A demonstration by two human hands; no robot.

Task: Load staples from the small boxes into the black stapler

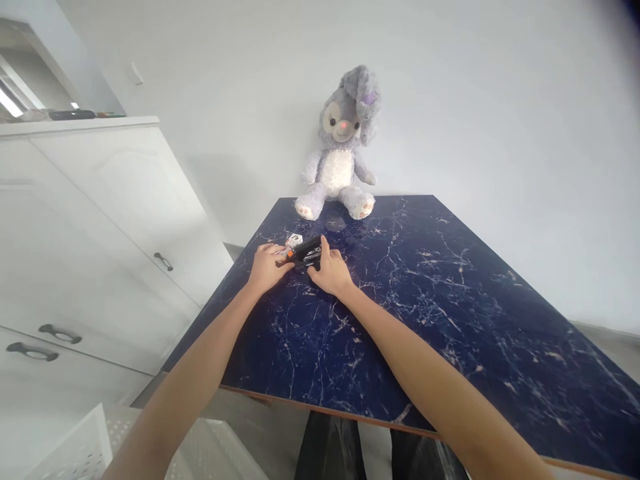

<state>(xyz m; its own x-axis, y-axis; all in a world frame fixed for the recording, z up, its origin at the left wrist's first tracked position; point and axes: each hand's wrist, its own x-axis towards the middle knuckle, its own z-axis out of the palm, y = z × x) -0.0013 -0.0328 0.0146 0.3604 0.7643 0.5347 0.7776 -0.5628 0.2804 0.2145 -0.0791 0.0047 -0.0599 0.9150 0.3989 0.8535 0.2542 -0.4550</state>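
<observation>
A black stapler (309, 246) with a silvery middle part lies low over the table between my hands. An orange bit (290, 254) shows at its left end. My left hand (266, 267) is closed on that left end, thumb along the near side. My right hand (331, 269) grips the right end, its index finger stretched up along the far edge and its thumb underneath. Just beyond my left fingers is a small white piece with dark print (295, 240); whether it touches the stapler I cannot tell. My fingers hide part of the stapler.
A grey plush rabbit (337, 170) sits at the back of the dark blue marbled table (400, 293), against the wall. In front of it lies a clear round thing (335, 224). White cabinets (100, 233) stand left; a perforated white seat (210, 450) is below.
</observation>
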